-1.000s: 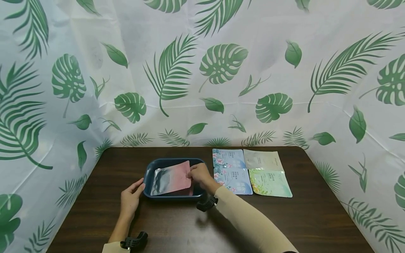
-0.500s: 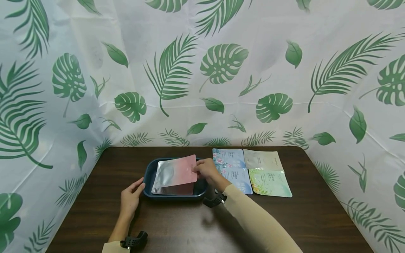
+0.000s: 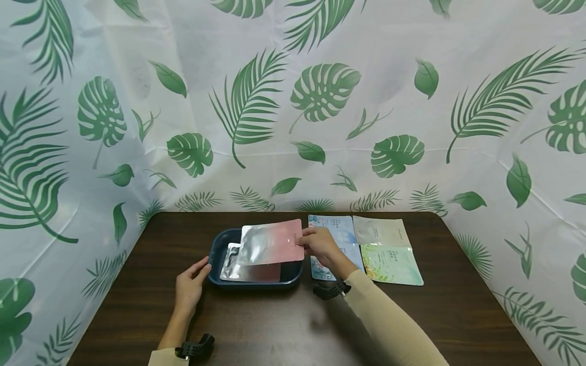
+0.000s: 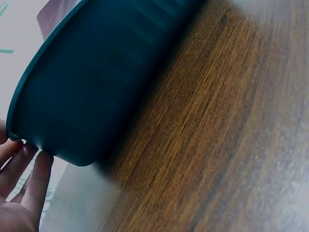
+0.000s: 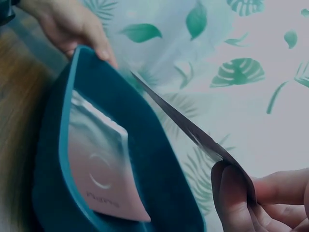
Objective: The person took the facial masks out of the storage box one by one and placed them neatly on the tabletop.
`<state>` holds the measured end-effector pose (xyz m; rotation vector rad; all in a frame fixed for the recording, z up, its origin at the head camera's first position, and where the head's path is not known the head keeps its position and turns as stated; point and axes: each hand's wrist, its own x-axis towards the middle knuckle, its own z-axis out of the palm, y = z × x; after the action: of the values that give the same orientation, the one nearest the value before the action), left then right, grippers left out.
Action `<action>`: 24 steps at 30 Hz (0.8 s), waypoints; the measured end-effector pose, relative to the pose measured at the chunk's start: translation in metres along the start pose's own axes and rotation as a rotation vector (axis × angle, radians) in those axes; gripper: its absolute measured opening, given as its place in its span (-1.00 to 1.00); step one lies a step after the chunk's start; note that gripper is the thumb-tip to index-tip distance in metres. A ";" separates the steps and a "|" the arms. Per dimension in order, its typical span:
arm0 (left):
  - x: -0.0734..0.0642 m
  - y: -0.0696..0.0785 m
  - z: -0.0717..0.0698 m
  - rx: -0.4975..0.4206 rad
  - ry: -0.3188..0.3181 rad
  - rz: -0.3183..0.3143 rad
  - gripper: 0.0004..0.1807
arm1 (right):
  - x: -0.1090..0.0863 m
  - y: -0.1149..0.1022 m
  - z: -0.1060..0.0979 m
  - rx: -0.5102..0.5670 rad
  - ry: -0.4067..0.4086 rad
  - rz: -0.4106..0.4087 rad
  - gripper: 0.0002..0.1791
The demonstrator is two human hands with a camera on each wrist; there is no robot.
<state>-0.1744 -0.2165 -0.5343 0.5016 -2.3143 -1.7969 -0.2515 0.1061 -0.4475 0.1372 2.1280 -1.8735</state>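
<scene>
A blue plastic basin (image 3: 218, 280) stands on the table, and my left hand (image 3: 189, 285) holds its left end. The left wrist view shows fingers (image 4: 40, 181) against the outside of the basin's wall, just under the rim. My right hand (image 3: 322, 247) pinches the right edge of a pink and silver face mask packet (image 3: 270, 243), lifted above the basin. In the right wrist view this packet (image 5: 181, 118) appears almost edge-on between thumb and fingers. A second pink and silver packet (image 3: 252, 273) lies flat inside the basin, partly covered by the raised one in the head view.
Right of the basin lie two blue floral packets (image 3: 339, 226), a beige packet (image 3: 382, 232) and a green packet (image 3: 391, 265), laid edge to edge. The right hand and forearm partly cover the blue ones. A leaf-patterned curtain (image 3: 293, 122) rises behind the table (image 3: 256, 325).
My right hand has lifted the upper pink packet from inside the basin and moved it right and up, uncovering the packet beneath. The left hand has stayed at the basin's left end.
</scene>
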 end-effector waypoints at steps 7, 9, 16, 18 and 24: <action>-0.001 0.000 0.000 -0.010 -0.006 -0.004 -0.58 | -0.010 0.009 -0.036 0.036 -0.009 0.002 -0.65; -0.001 0.000 0.000 0.000 -0.009 -0.009 -0.57 | -0.014 0.013 -0.048 0.040 -0.009 0.002 -0.63; -0.002 0.003 0.000 0.003 -0.014 -0.014 -0.56 | -0.034 0.025 -0.086 0.038 0.005 0.021 -0.59; -0.002 0.002 0.000 0.002 -0.013 -0.015 -0.57 | -0.041 0.029 -0.096 0.032 0.006 0.031 -0.59; -0.001 0.001 0.000 -0.007 -0.009 -0.013 -0.56 | -0.062 0.041 -0.121 0.024 0.001 0.058 -0.59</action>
<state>-0.1734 -0.2161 -0.5335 0.5103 -2.3152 -1.8159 -0.2008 0.2388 -0.4560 0.2034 2.0803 -1.8670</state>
